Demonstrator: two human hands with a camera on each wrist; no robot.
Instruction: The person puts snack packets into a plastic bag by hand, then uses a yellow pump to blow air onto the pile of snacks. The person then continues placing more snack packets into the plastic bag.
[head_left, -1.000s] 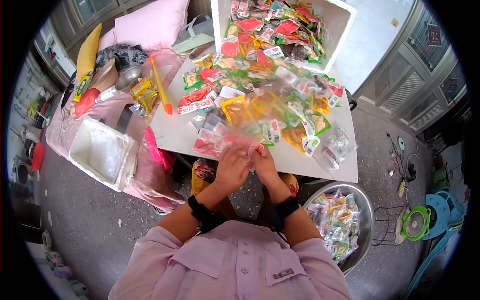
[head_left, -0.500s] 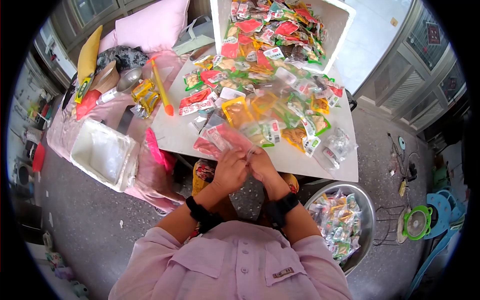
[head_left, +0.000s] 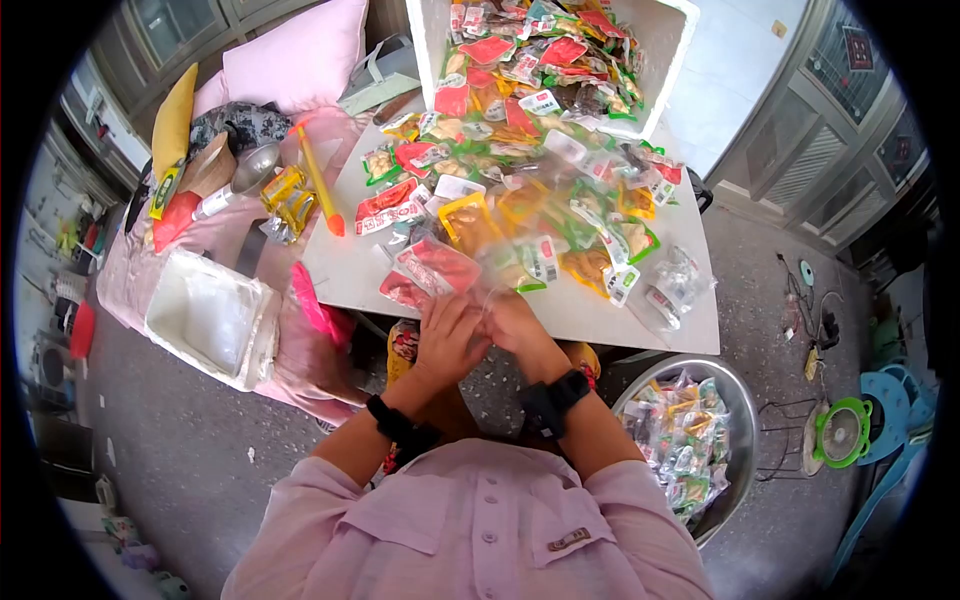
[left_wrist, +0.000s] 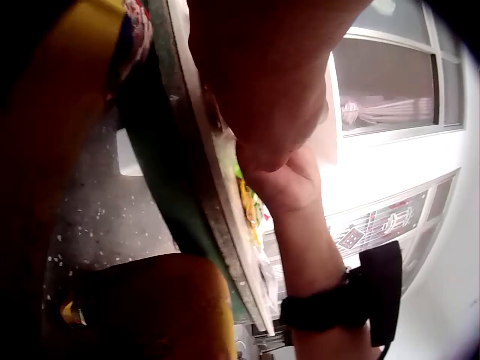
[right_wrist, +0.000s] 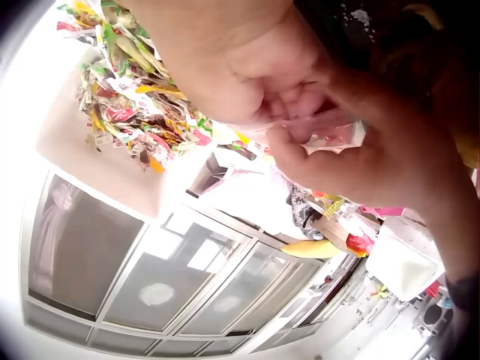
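Both hands meet at the table's front edge on a clear plastic bag with a red packet in it. My left hand pinches the bag's near end; its thumb and fingers lie around the film in the right wrist view. Close beside it, my right hand has its fingers curled in on the same film. In the left wrist view the right hand is partly covered by the left hand. Yellow and green food packets lie just beyond the bag.
A white foam box full of packets lies tipped at the table's back. Loose clear bags are on the right. A metal basin of bagged packets stands low right; an empty foam box is at left.
Both hands have shifted slightly left, the right one more, while staying on the bag. The red packet's end has swung a little left and lies lower on the table.
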